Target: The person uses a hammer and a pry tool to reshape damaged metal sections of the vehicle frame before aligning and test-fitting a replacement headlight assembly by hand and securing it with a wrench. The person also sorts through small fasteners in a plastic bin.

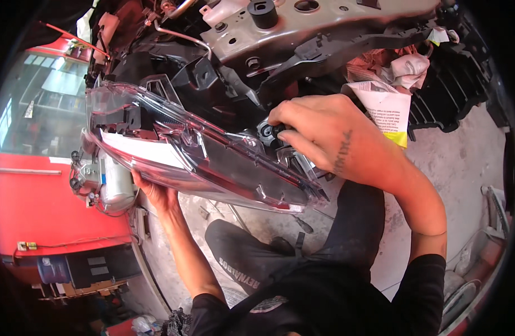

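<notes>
"What are your hands doing?"

"My right hand (333, 129) is pinching a small dark round part (266, 132) between thumb and forefinger, the other fingers curling in. My left hand (157, 190) is cupping the lower edge of the headlight unit (229, 162); some fingers are hiding behind it, so I can't tell how tightly they're closing."

"And your arms?"

"My right forearm is coming up from the lower right and bending in, knuckles facing up. My left is reaching up from below, wrist leaning left."

"Where is the headlight sitting?"

"It's lying slantwise over my knees, in front of the car's opened nose, its far end pointing up to the left. The clear lens is shining, smooth and long, wrapping a matte black housing with ribs and brackets. The small part is sitting beside its upper edge."

"What's around it?"

"Beyond, a glossy metal beam (294, 25) is curving across, carrying a black rubber stop (262, 14). To the right, crumpled paper (408, 70) is hanging over a slatted black plastic panel (450, 92). Rough grey concrete (428, 168) is showing below, and leftward a rounded metal tank (116, 185) is standing near a flat red wall (45, 201)."
</notes>
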Motion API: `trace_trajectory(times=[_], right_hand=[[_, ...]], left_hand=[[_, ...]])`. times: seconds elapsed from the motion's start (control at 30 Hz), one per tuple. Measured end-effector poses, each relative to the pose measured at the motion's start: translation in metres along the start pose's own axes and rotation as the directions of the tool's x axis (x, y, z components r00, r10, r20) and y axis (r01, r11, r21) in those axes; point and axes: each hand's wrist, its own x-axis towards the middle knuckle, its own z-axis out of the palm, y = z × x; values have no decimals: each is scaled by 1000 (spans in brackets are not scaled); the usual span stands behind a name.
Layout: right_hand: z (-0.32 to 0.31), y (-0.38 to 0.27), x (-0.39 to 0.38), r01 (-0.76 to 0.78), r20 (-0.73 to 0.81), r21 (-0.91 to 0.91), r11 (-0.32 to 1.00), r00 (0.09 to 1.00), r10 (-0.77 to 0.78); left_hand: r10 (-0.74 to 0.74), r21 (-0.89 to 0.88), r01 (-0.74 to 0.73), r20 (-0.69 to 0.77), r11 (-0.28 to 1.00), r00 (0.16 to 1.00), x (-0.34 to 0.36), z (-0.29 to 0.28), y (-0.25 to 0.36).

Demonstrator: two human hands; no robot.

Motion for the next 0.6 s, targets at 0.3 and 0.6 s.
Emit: trace_trajectory(times=[0.3, 0.6], right_hand=[[5, -3, 17, 139, 48, -211, 968, 990, -131], [10, -14, 25, 115, 40, -243, 963, 993, -109]], left_hand=[[-19, -31, 19, 19, 999, 1000, 2, -5, -1], [-9, -12, 9, 18, 1000, 1000, 2, -4, 2]])
